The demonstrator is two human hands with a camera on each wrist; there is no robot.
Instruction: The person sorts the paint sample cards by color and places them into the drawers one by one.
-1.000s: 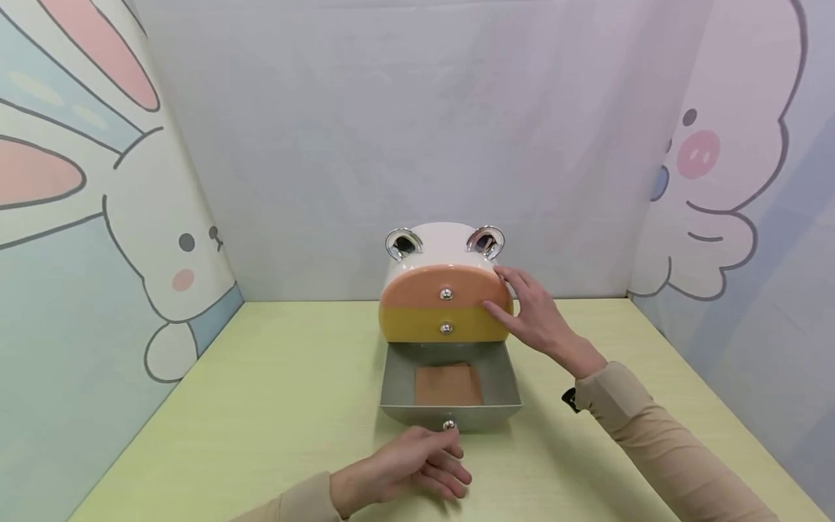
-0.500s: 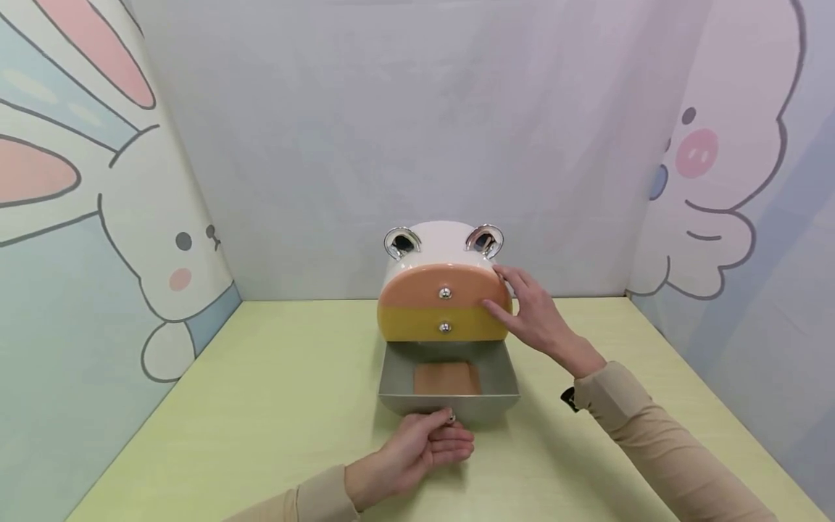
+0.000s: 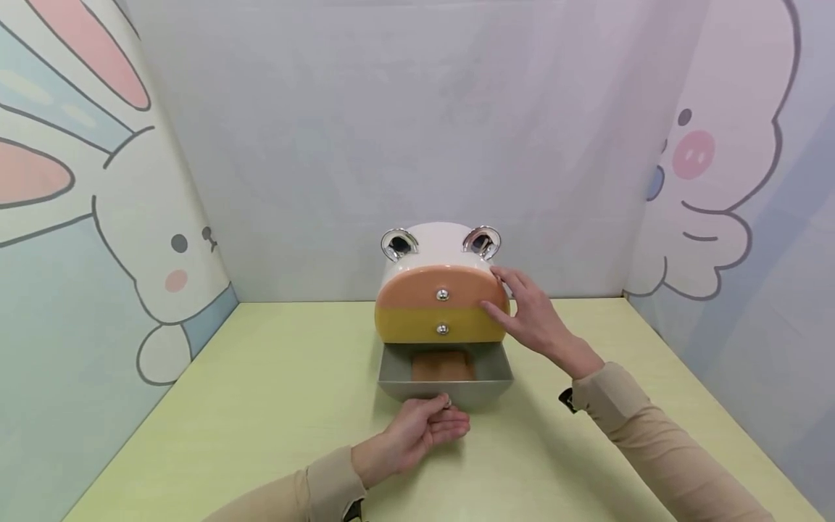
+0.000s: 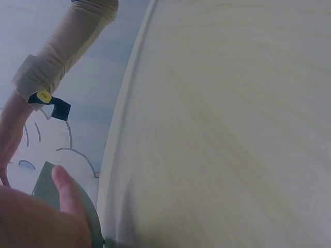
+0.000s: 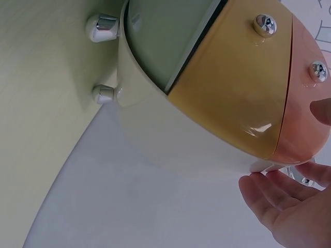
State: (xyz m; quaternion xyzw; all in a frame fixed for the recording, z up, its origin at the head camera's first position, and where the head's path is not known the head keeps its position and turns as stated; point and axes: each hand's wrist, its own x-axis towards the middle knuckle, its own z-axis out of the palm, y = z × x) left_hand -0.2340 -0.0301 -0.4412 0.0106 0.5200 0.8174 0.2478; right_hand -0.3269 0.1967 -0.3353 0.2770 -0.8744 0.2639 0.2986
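A frog-shaped drawer box [image 3: 430,250] stands on the table, white with silver-ringed eyes, an orange top drawer front [image 3: 417,286] and a yellow one [image 3: 411,324] below. Its grey-green bottom drawer [image 3: 404,389] is partly pulled out and contains a flat brown piece [image 3: 440,366]. My left hand [image 3: 414,433] presses its thumb at that drawer's silver knob, the other fingers stretched out beneath. In the left wrist view the thumb [image 4: 67,191] lies straight along the drawer front. My right hand [image 3: 535,315] rests on the box's right side, fingertips on the white shell, thumb on the orange front.
The pale yellow-green table [image 3: 287,384] spreads around the box. A grey-white wall [image 3: 417,130] rises behind, and cartoon-printed panels [image 3: 150,239] flank both sides. Small silver feet [image 5: 103,94] lift the box off the table.
My left hand has moved forward with its thumb at the knob, and the bottom drawer has slid farther into the box. The right hand has stayed in place.
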